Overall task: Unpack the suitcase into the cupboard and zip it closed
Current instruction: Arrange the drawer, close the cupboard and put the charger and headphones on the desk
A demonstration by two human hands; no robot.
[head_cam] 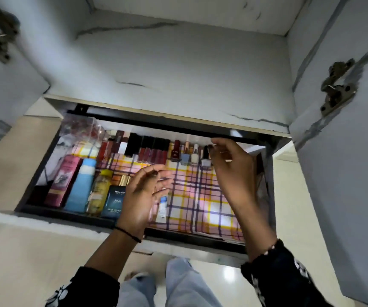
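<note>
The cupboard's black drawer (pixel 85 218) is pulled out, lined with a checked cloth (pixel 196 196). My right hand (pixel 232 169) reaches to the back right, its fingertips pinching the black cap of a small pale nail polish bottle (pixel 205 161) at the end of a row of polishes and lipsticks (pixel 152 149). My left hand (pixel 143 196) hovers over the drawer's middle with relaxed fingers, holding nothing, just above a dark blue perfume box (pixel 114 202). The suitcase is out of view.
At the drawer's left lie a pink box (pixel 64 180), a blue tube (pixel 82 185) and a yellow bottle (pixel 100 191). A clear pouch (pixel 78 127) sits at the back left. A bare shelf (pixel 178 74) lies above; both cupboard doors (pixel 345 151) stand open.
</note>
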